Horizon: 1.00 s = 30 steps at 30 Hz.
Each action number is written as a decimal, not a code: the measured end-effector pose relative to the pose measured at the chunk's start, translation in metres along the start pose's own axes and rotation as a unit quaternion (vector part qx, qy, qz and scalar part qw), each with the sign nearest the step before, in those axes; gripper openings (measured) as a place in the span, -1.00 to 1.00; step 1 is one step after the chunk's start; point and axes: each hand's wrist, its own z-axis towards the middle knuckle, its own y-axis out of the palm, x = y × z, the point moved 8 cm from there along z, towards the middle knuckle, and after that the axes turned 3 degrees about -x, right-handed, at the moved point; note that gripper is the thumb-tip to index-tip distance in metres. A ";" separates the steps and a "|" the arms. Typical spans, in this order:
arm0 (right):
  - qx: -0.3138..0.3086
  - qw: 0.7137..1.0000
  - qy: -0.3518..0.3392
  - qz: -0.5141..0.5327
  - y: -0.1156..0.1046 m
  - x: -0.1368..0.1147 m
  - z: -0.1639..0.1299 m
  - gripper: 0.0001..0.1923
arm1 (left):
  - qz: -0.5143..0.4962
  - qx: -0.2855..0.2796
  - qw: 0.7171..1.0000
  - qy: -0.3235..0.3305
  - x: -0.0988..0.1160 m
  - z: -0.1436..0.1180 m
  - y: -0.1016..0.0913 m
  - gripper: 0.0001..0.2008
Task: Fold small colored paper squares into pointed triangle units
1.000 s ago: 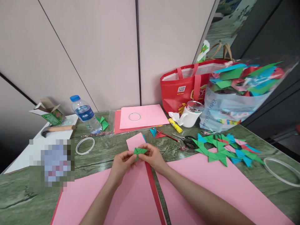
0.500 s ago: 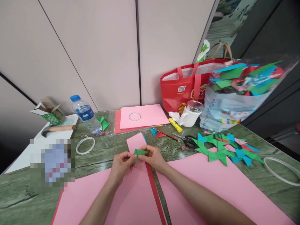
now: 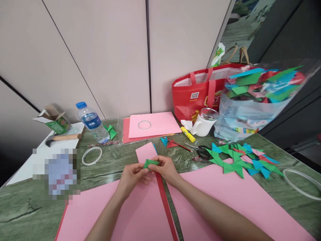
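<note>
A small folded green paper piece (image 3: 150,163) is pinched between both my hands above the pink sheets. My left hand (image 3: 131,177) grips its left side with thumb and fingers. My right hand (image 3: 167,169) holds its right end. Under the hands lie a large pink paper sheet (image 3: 130,214), a small pink sheet (image 3: 145,152) and a red paper strip (image 3: 167,207).
A pile of folded green, blue and pink paper pieces (image 3: 240,159) lies right, with scissors (image 3: 200,151), a glue stick (image 3: 187,134), a white mug (image 3: 204,122), a red bag (image 3: 198,93) and a plastic bag of folded papers (image 3: 250,100). A water bottle (image 3: 91,122) and tape rings (image 3: 91,155) stand left.
The green piece has been turned and pressed flatter between my fingers; my left thumb has slid right over it. Both hands stay in the same place.
</note>
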 end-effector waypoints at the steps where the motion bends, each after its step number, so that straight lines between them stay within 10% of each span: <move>1: 0.001 1.000 0.001 -0.001 0.000 0.000 0.000 -0.77 | -0.004 0.008 1.000 -0.008 -0.002 0.000 -0.001 -0.79; 30: 0.042 0.997 0.014 0.059 -0.008 0.009 0.001 -0.80 | -0.010 0.091 0.996 -0.002 0.012 -0.005 -0.006 -0.76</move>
